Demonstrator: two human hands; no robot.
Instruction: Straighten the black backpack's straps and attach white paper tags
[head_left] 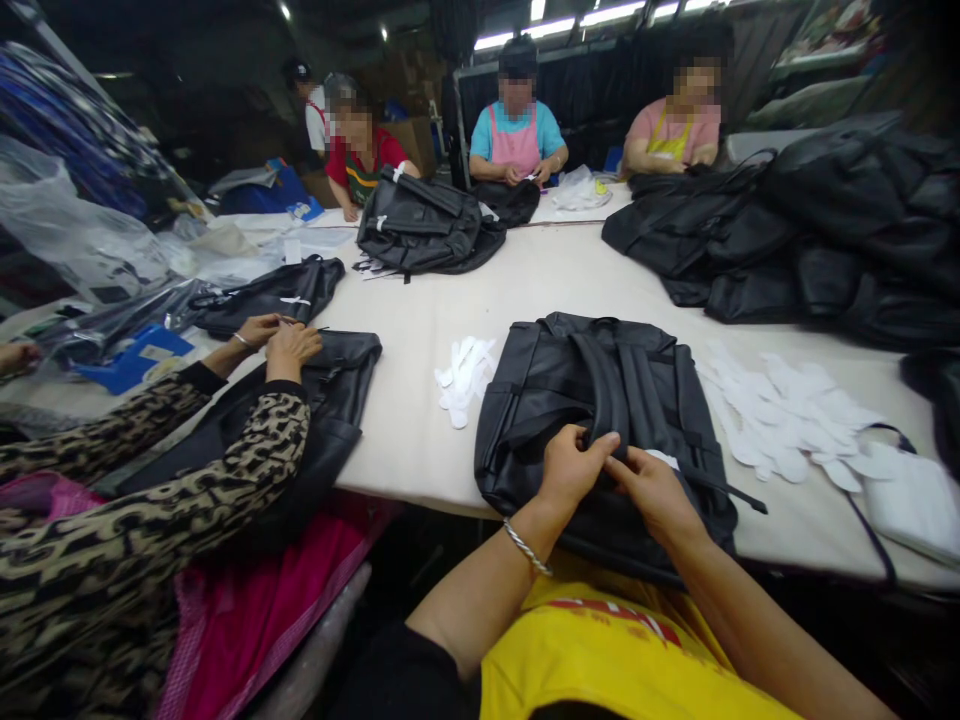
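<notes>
A black backpack (517, 400) lies in front of me at the table's near edge, its shoulder straps facing up. My left hand (574, 465) is closed on the lower part of one shoulder strap (600, 385). Close beside it, my right hand (656, 485) pinches the same strap near its end, fingertips almost meeting those of the left. A bit of white material (664, 459) shows just behind my right hand. A loose webbing end (746, 497) sticks out at the bag's right side.
White strips (465, 378) lie left of the bag, a larger white heap (795, 415) right of it. Black bags (825, 230) are piled at the back right. A co-worker's hands (292, 345) handle another black bag (337, 390) at left. Several people sit across the table (555, 270).
</notes>
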